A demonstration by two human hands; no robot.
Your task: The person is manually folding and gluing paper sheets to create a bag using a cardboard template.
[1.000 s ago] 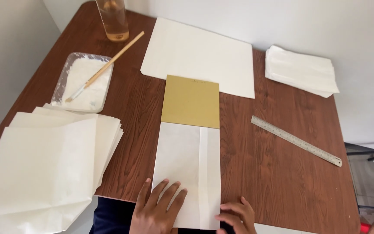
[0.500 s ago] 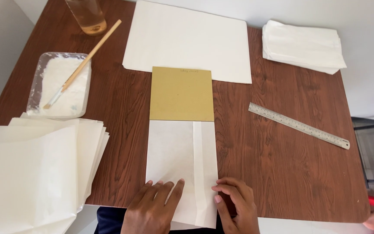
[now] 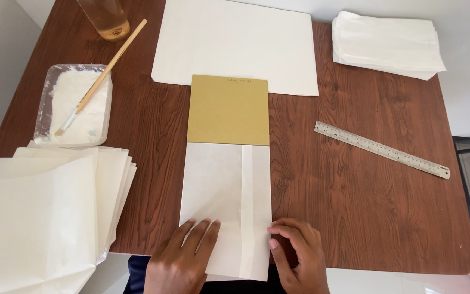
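A folded white paper sleeve [image 3: 227, 201] lies in front of me on the wooden table [image 3: 354, 207], with a tan cardboard rectangle [image 3: 229, 111] sticking out of its far end. My left hand [image 3: 183, 261] rests flat on the sleeve's near left corner, fingers spread. My right hand [image 3: 295, 256] sits at the sleeve's near right edge, its fingertips curled against the paper's overlapping seam strip. Neither hand lifts anything.
A stack of white paper sheets [image 3: 44, 212] lies at the left. A clear tray of white paste [image 3: 74, 103] holds a brush [image 3: 101, 76]; a glass [image 3: 104, 19] stands behind. A large white sheet [image 3: 237, 46], a pile of folded papers [image 3: 387, 43] and a metal ruler [image 3: 382, 149] lie beyond.
The view has tilted down and nearer, so the table fills more of it. My right hand has slid up along the sleeve's right edge; the left hand stays flat on the paper.
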